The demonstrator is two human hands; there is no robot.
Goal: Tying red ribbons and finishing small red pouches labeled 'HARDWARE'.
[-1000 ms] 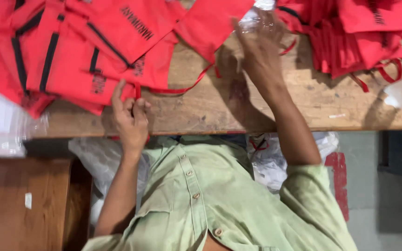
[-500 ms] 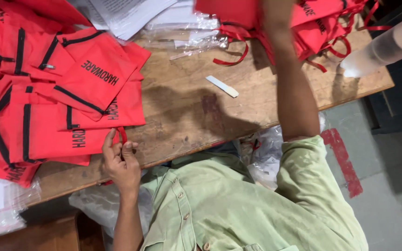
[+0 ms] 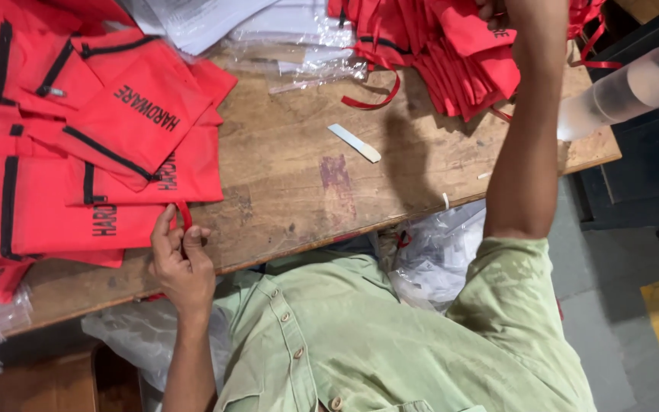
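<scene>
Left hand (image 3: 181, 263): at table (image 3: 299, 191) edge, fingers pinching red strap (image 3: 184, 216). Right hand (image 3: 491, 9): arm outstretched across table into red bags (image 3: 459, 46); grip unclear.

Flat bags (image 3: 78, 152) are lying spread over the left of the bench (image 3: 306, 191), a second pile of bags (image 3: 451, 53) is sitting at its far right, plastic sleeves (image 3: 299, 46) are resting between them at the back, and a small strip (image 3: 354, 143) is lying mid-bench.
</scene>
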